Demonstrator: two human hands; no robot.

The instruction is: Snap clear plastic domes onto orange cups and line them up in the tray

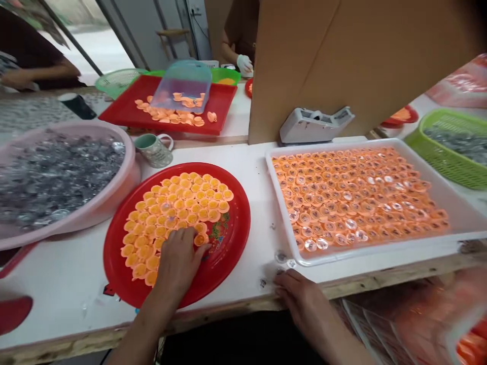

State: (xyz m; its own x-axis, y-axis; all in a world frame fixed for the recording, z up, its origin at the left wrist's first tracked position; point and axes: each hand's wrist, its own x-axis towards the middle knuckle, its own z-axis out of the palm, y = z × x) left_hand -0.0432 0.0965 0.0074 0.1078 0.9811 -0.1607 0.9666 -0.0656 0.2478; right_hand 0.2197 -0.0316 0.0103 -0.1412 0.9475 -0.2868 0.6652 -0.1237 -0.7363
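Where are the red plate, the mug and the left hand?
Red plate (236,230), head view: bare right part.
Mug (155,153), head view: middle of its body.
Left hand (179,257), head view: back of it.

What the right hand (304,296) (forearm (338,337) cut off) touches is unclear.

Spreads out as a white table (258,197), edged in rough wood (373,281) at the near side. Carries a round red tray (241,218) left of centre, with a patterned mug (157,154) just beyond its far rim. Bears a rectangular white tray (456,210) to the right, with small clear pieces (281,257) beside its near-left corner and a tape dispenser (314,126) just beyond.
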